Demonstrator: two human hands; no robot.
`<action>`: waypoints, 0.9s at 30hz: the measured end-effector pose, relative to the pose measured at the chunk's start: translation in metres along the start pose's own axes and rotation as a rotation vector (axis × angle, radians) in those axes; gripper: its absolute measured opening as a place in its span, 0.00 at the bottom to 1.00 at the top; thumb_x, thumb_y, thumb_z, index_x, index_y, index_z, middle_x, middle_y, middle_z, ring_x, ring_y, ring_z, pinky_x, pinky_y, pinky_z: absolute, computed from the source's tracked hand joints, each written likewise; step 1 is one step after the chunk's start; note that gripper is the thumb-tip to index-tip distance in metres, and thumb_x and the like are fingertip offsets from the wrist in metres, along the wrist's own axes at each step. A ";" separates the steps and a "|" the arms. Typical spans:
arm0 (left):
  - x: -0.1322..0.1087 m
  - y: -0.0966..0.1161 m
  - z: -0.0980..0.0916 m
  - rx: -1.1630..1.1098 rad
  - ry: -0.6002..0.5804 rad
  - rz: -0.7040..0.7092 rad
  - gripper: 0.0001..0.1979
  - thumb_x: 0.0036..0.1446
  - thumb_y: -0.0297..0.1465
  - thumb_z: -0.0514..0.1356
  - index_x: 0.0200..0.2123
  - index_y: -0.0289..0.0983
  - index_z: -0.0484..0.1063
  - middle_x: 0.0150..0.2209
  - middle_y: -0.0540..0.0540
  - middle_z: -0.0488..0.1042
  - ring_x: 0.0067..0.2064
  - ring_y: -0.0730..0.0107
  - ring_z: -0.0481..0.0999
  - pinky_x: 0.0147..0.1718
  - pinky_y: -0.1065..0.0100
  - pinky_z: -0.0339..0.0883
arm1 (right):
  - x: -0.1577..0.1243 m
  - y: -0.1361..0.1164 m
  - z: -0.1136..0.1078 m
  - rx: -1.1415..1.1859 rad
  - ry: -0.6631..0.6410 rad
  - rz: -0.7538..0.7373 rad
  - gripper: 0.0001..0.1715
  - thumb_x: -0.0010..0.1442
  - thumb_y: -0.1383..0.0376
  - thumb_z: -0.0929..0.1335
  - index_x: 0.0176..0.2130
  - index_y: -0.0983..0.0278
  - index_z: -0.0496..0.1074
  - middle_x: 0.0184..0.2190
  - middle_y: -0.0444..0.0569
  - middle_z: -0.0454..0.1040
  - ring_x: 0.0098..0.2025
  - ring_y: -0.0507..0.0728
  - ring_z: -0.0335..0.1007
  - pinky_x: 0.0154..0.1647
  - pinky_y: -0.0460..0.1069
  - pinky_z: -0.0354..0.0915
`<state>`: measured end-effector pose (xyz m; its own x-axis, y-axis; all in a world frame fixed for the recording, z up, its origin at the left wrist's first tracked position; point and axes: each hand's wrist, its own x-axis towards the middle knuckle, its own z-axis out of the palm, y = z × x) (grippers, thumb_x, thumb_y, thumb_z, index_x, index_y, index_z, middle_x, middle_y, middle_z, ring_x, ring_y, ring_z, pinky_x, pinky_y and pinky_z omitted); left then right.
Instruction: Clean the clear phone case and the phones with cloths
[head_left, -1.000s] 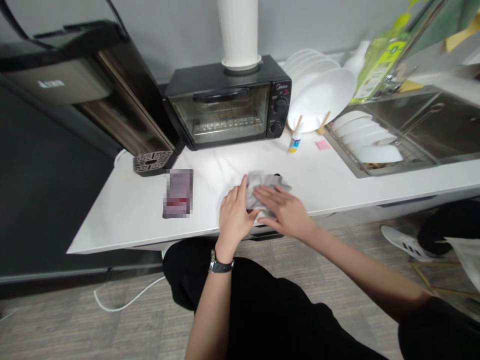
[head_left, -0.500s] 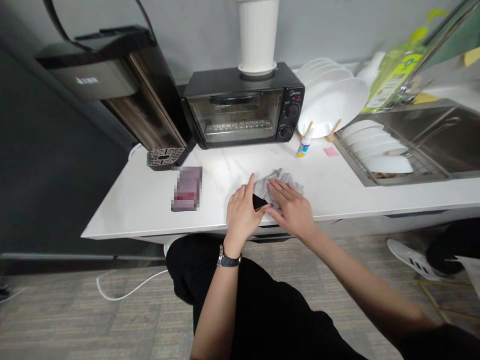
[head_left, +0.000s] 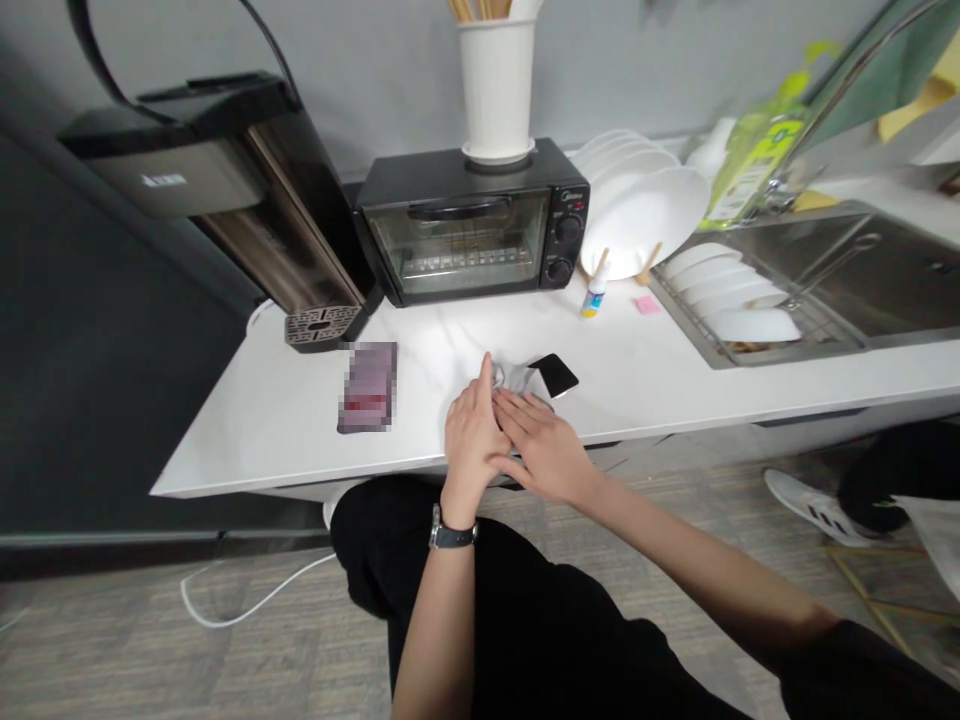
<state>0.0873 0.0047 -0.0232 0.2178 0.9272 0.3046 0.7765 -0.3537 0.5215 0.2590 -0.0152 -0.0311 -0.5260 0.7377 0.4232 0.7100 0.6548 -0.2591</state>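
Observation:
A black, glossy-topped phone (head_left: 556, 374) lies near the front edge of the white counter, its right end showing beyond a crumpled grey cloth (head_left: 519, 377). My left hand (head_left: 472, 430), with a watch on the wrist, grips the left end of the phone, which is hidden beneath the hands. Pressed down on the cloth over the phone is my right hand (head_left: 546, 450), its fingers together and touching my left hand. A small white spray bottle (head_left: 592, 298) with a blue and yellow label stands behind them.
A blurred-out purple item (head_left: 369, 388) lies left on the counter (head_left: 247, 430). Behind are a water dispenser (head_left: 300, 230), a toaster oven (head_left: 472, 235) with a white pot (head_left: 497, 85) on it, and plates (head_left: 637, 225). A sink (head_left: 832, 335) is right; someone's shoe (head_left: 814, 508) is on the floor.
My right hand and the cloth have slid left along the phone, up against my left hand. The phone's right end is now uncovered. The view has shifted slightly.

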 end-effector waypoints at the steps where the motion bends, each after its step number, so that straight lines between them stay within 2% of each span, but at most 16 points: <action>1: 0.000 0.000 0.000 -0.004 0.000 -0.002 0.47 0.66 0.26 0.60 0.79 0.45 0.37 0.61 0.38 0.75 0.60 0.51 0.77 0.59 0.51 0.70 | -0.002 0.001 -0.001 0.026 -0.022 -0.031 0.41 0.75 0.47 0.63 0.73 0.70 0.62 0.71 0.64 0.66 0.75 0.67 0.62 0.74 0.67 0.61; 4: -0.001 0.000 0.000 -0.041 0.011 0.015 0.51 0.64 0.35 0.67 0.79 0.44 0.37 0.62 0.38 0.75 0.62 0.47 0.75 0.60 0.49 0.69 | -0.007 0.017 -0.011 -0.014 -0.009 0.050 0.35 0.77 0.50 0.61 0.73 0.64 0.63 0.71 0.59 0.68 0.73 0.66 0.65 0.73 0.68 0.63; 7: 0.000 0.000 0.000 -0.058 0.022 0.024 0.53 0.63 0.41 0.70 0.79 0.44 0.39 0.62 0.38 0.75 0.62 0.46 0.75 0.60 0.49 0.69 | -0.007 0.023 -0.013 -0.111 0.061 0.173 0.38 0.76 0.48 0.61 0.72 0.69 0.65 0.71 0.64 0.66 0.74 0.70 0.63 0.74 0.71 0.61; 10: 0.001 0.000 0.000 0.000 0.001 0.010 0.48 0.66 0.32 0.66 0.79 0.42 0.41 0.60 0.37 0.76 0.60 0.48 0.76 0.58 0.50 0.70 | -0.009 0.009 -0.007 -0.039 0.024 0.044 0.46 0.74 0.42 0.62 0.72 0.73 0.63 0.72 0.65 0.64 0.75 0.70 0.60 0.75 0.69 0.60; 12: 0.001 -0.001 0.000 0.026 -0.015 0.017 0.47 0.65 0.28 0.64 0.79 0.40 0.41 0.59 0.37 0.76 0.59 0.49 0.77 0.57 0.51 0.70 | -0.013 0.007 -0.008 0.037 -0.035 -0.050 0.43 0.75 0.43 0.62 0.73 0.70 0.62 0.72 0.61 0.65 0.75 0.66 0.61 0.75 0.66 0.61; 15: 0.002 0.000 -0.001 -0.016 -0.018 0.035 0.49 0.64 0.35 0.68 0.78 0.43 0.42 0.61 0.38 0.75 0.61 0.48 0.75 0.59 0.50 0.69 | -0.017 0.024 -0.020 0.010 -0.035 0.032 0.34 0.78 0.50 0.60 0.73 0.64 0.63 0.72 0.56 0.67 0.74 0.64 0.63 0.75 0.66 0.62; 18: 0.004 -0.001 -0.001 -0.053 -0.011 0.033 0.50 0.64 0.41 0.70 0.78 0.45 0.43 0.62 0.39 0.75 0.63 0.47 0.75 0.60 0.50 0.69 | -0.011 0.034 -0.022 -0.093 0.022 0.170 0.35 0.77 0.51 0.61 0.72 0.68 0.65 0.72 0.62 0.66 0.74 0.68 0.62 0.75 0.70 0.60; 20: 0.005 -0.002 0.000 -0.039 -0.026 0.029 0.48 0.65 0.38 0.68 0.78 0.43 0.43 0.62 0.37 0.75 0.62 0.47 0.75 0.59 0.50 0.70 | -0.004 0.022 -0.013 -0.098 0.029 0.156 0.38 0.76 0.49 0.63 0.71 0.72 0.66 0.71 0.66 0.66 0.75 0.71 0.61 0.76 0.71 0.58; 23: 0.004 -0.002 0.000 0.007 -0.054 0.007 0.44 0.66 0.28 0.62 0.78 0.40 0.44 0.59 0.37 0.76 0.57 0.49 0.78 0.57 0.51 0.71 | -0.001 -0.001 -0.003 0.036 -0.016 0.010 0.36 0.75 0.50 0.65 0.70 0.71 0.68 0.69 0.64 0.69 0.73 0.67 0.64 0.75 0.67 0.61; 25: 0.004 -0.002 -0.001 0.014 -0.057 -0.006 0.44 0.64 0.25 0.62 0.78 0.39 0.45 0.58 0.37 0.76 0.58 0.50 0.78 0.57 0.51 0.71 | -0.007 0.001 -0.006 0.080 -0.032 -0.034 0.32 0.76 0.53 0.65 0.69 0.69 0.68 0.69 0.60 0.70 0.72 0.64 0.66 0.74 0.63 0.63; 27: 0.005 -0.001 -0.001 -0.017 -0.047 -0.013 0.50 0.61 0.30 0.68 0.78 0.41 0.43 0.61 0.37 0.75 0.61 0.48 0.76 0.60 0.50 0.70 | -0.013 0.017 -0.013 0.048 -0.011 0.000 0.29 0.77 0.57 0.63 0.70 0.66 0.67 0.70 0.56 0.71 0.72 0.62 0.67 0.74 0.62 0.64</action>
<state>0.0868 0.0094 -0.0222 0.2357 0.9363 0.2605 0.7693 -0.3435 0.5387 0.2844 -0.0162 -0.0296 -0.5315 0.7393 0.4135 0.6870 0.6618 -0.3001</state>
